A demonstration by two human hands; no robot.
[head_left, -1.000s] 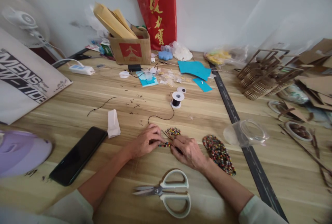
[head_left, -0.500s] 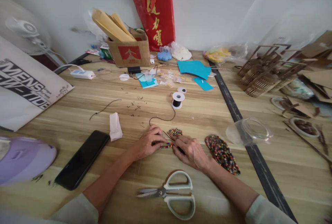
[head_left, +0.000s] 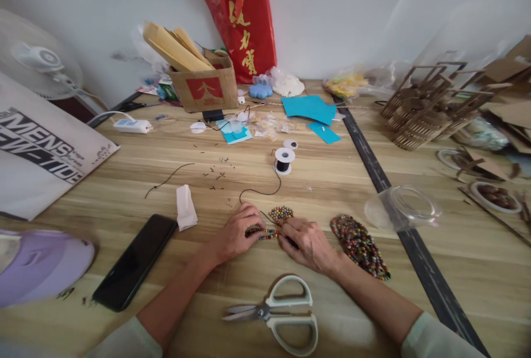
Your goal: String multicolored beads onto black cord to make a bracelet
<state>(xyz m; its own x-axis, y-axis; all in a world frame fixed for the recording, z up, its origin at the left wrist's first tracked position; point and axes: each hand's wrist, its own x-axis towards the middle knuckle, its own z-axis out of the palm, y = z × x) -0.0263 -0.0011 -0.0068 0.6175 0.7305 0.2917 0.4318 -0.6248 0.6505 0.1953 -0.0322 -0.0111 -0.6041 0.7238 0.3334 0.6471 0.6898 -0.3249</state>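
Note:
Between my two hands runs a short string of multicoloured beads (head_left: 269,234). My left hand (head_left: 238,232) is closed on its left part, thumb and fingers curled round it. My right hand (head_left: 305,240) pinches its right end close to the tabletop. Just beyond my right fingers lies a small coil of similar beads (head_left: 281,213). A thin black cord (head_left: 265,193) leads from near my left fingers to a white spool (head_left: 284,160) wound with black cord. Right of my right wrist rests a larger heap of bead strands (head_left: 360,247).
Scissors with white handles (head_left: 290,314) lie in front of me. To the left are a black phone (head_left: 135,261) and a folded white paper (head_left: 186,207). Clear tubing in a bag (head_left: 402,208) lies right. Blue sheets (head_left: 309,109), a cardboard box (head_left: 205,87) and small woven baskets (head_left: 427,114) stand farther back.
My left hand has closed further round the beads, and a little more of the string shows between my hands. The whole view has shifted slightly.

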